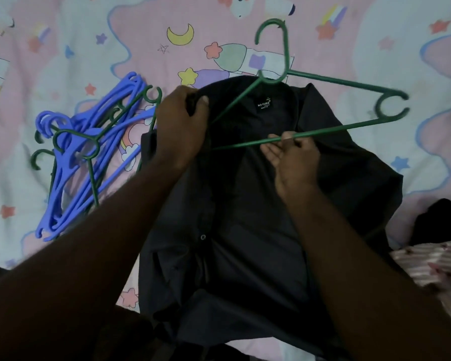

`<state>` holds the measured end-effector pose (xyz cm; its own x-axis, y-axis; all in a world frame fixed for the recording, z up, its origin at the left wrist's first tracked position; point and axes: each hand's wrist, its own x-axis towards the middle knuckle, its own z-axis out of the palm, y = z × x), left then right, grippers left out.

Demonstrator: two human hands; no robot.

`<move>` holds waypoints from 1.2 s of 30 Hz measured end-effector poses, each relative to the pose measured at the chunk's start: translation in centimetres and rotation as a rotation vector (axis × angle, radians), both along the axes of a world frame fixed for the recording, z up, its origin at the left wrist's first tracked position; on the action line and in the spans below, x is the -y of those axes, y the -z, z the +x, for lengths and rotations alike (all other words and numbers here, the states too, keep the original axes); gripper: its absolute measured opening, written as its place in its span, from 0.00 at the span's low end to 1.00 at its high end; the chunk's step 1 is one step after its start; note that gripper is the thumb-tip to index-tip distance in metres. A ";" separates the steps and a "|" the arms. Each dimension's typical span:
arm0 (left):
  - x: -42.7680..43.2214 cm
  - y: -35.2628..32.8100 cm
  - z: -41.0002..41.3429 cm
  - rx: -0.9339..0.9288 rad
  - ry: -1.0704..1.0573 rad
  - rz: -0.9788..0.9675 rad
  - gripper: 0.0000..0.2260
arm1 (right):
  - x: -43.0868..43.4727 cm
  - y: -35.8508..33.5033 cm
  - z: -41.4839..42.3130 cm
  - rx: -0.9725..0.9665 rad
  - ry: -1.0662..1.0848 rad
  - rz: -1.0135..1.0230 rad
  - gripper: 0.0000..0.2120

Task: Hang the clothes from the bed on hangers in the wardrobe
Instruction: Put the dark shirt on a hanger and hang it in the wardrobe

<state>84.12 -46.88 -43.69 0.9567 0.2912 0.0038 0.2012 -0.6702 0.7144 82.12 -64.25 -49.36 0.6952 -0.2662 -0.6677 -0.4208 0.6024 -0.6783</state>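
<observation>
Bed (63, 35); shirt (245, 217); hangers (60, 178); perhaps dark clothes (440, 222)

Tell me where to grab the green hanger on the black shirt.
Grip the green hanger by its straight bottom bar, from the near side, where the right hand pinches it: that bar lies bare across the black shirt; its left end is hidden.

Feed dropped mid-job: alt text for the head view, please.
A person's left hand grips the collar of a black button-up shirt spread on a pink cartoon-print bedsheet; the right hand pinches the bar of a green plastic hanger lying across it. Blue and green hangers lie left.
</observation>
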 end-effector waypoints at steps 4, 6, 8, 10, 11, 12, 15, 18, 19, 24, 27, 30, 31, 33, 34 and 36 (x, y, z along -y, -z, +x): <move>2.3 0.5 -0.2 0.021 0.265 -0.108 0.19 | -5.1 1.2 0.2 -0.034 -0.001 0.059 0.10; 2.2 2.4 -0.4 -0.074 0.448 0.014 0.19 | -5.9 1.8 0.3 -0.041 -0.009 0.027 0.11; 1.6 4.2 -0.1 -0.246 0.628 0.225 0.20 | -5.8 2.1 0.3 -0.058 -0.047 -0.007 0.11; 1.3 5.0 0.2 -0.365 0.712 0.372 0.20 | -5.3 2.1 0.2 -0.071 -0.119 -0.026 0.10; 1.2 5.2 0.4 -0.357 0.715 0.409 0.17 | -5.1 2.1 0.1 -0.067 -0.167 -0.026 0.09; 1.2 5.3 0.8 -0.337 0.710 0.428 0.15 | -4.9 2.0 0.0 -0.057 -0.212 -0.022 0.08; 1.1 5.1 1.4 -0.337 0.698 0.443 0.10 | -4.3 1.9 -0.4 -0.018 -0.306 -0.068 0.06; 1.4 5.0 1.5 -0.328 0.710 0.506 0.11 | -3.3 2.0 -0.5 0.051 -0.396 -0.158 0.02; 1.3 4.9 1.5 -0.318 0.708 0.538 0.12 | -2.9 2.3 -0.6 0.072 -0.427 -0.228 0.01; 0.8 5.0 1.7 -0.325 0.661 0.552 0.13 | -0.6 3.9 -1.6 0.000 -0.385 -1.013 0.12; 0.8 5.0 1.5 -0.310 0.641 0.550 0.12 | 0.8 4.8 -1.6 -0.072 -0.416 -1.189 0.28; 0.6 5.0 1.4 -0.286 0.638 0.579 0.12 | 2.1 5.2 -0.6 -0.098 -0.432 -1.195 0.27; 0.5 4.9 1.4 -0.286 0.643 0.592 0.12 | 3.1 5.4 0.0 -0.118 -0.423 -1.166 0.23; 0.0 4.7 1.5 -0.296 0.665 0.604 0.12 | 5.7 5.2 1.3 -0.160 -0.391 -1.071 0.13; -0.3 4.6 1.7 -0.308 0.679 0.607 0.12 | 7.1 4.8 1.9 -0.163 -0.370 -0.986 0.09; -1.0 4.4 1.8 -0.355 0.718 0.622 0.11 | 9.9 3.5 3.1 -0.135 -0.361 -0.796 0.03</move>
<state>85.91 -45.89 -48.11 0.8801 -0.3096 -0.3599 -0.2623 -0.9490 0.1751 85.19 -74.12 -52.89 0.7554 -0.4662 -0.4605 -0.6009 -0.2127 -0.7705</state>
